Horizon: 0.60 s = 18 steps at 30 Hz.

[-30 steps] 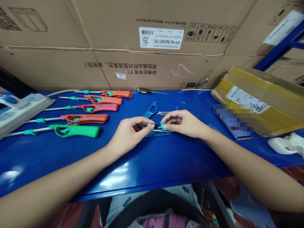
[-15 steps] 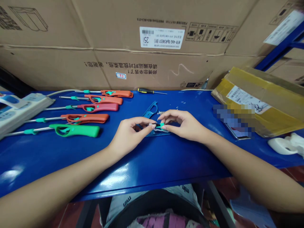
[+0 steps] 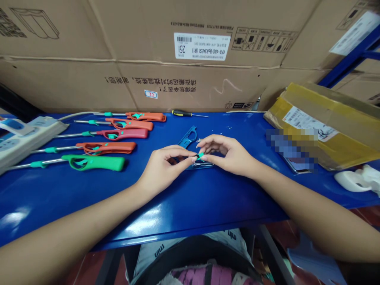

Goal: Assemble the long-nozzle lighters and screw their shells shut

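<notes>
Here, both hands meet just in front of the blue lighter casing [image 3: 187,137], which lies on the blue table [image 3: 184,209] with its looped handle facing up. The left hand [image 3: 162,164] is narrowed to a pinch, thumb and forefinger closed on a small black part [image 3: 196,156]. The right hand [image 3: 233,156] pinches a small green part [image 3: 201,155] right beside it, its other fingers curled above. Whether the two parts are joined cannot be told, as the fingertips cover much of them. A thin white wire [image 3: 204,164] runs below the fingertips, over more blue plastic [image 3: 198,167] near the casing; whether that plastic belongs to the same piece is hidden.

To the left of the casing, five long-necked lighters lie in a column with their metal tubes pointing left: a green lighter [image 3: 101,162] nearest the person, then an orange-red lighter [image 3: 114,148], a red lighter [image 3: 127,134] and two orange lighters [image 3: 136,125] farther back. Past them, well to the casing's left, sits a white power strip [image 3: 25,138].

Behind the casing, a black and yellow screwdriver [image 3: 182,113] lies near a large cardboard box [image 3: 154,71] that stands upright with its print upside down. Tiny white bits [image 3: 228,127] are scattered to the casing's right. Well to its right are a phone [image 3: 291,152], partly pixelated, a carton with yellow tape [image 3: 326,122] and a white object [image 3: 353,181], too unclear to name.
</notes>
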### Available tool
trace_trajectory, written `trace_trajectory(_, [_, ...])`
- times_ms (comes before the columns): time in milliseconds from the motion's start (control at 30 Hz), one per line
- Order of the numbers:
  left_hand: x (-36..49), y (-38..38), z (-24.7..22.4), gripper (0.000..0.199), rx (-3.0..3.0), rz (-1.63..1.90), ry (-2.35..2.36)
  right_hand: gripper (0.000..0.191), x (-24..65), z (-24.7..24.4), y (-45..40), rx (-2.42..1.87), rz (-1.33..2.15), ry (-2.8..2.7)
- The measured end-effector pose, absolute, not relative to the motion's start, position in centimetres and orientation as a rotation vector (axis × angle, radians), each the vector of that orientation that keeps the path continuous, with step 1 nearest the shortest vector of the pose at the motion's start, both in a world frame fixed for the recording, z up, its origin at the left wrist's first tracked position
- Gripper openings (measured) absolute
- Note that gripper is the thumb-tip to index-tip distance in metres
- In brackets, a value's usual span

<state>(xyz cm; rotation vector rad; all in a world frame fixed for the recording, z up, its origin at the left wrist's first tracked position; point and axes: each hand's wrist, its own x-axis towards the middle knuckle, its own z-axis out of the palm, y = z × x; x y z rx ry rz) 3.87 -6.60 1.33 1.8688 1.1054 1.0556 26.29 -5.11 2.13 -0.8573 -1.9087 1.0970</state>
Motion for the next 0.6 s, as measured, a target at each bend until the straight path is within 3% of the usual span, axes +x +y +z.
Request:
trace_trajectory(333, [4.47, -7.21, 1.73, 0.015, 1.702, 1.148, 1.113, 0.034, 25.80, 2.24, -5.06, -0.917, 1.447, -1.619])
trace_trajectory(600, [4.45, -6.90, 1.62, 0.016, 1.642, 1.079, 1.109, 0.027, 25.99, 1.73, -4.34, -0.996, 1.465, -1.635])
